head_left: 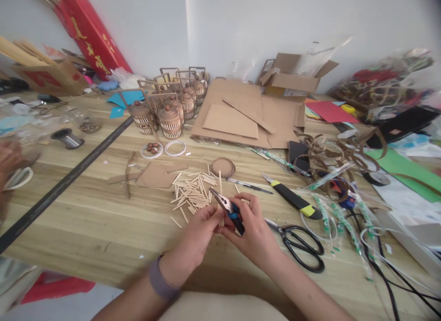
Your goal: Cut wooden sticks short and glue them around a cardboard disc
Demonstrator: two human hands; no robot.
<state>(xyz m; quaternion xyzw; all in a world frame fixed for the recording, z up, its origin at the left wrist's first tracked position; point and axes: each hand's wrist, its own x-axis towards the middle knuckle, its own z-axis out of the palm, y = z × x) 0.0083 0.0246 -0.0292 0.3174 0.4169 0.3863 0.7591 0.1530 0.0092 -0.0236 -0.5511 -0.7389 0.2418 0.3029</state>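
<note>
My right hand (257, 226) is closed around needle-nose pliers (234, 213) with blue-and-black handles, their jaws pointing up and left. Close against it, my left hand (201, 229) is pinched shut at the lower part of a thin wooden stick (220, 180). That stick stands upright behind the pliers, and its lower end is partly hidden by fingers. Just beyond my hands lies a loose pile of short wooden sticks (195, 192). A round cardboard disc with a brown rim (223, 167) sits behind the pile, near a pen (251, 186).
Black-handled scissors (303, 247) and a utility knife (292, 199) lie to the right, near cables and brown strips (330, 153). Several small lidded baskets (170, 121) stand behind, beside cardboard sheets (234, 121). At far left is another person's hand (10, 157), near white-handled scissors (20, 177).
</note>
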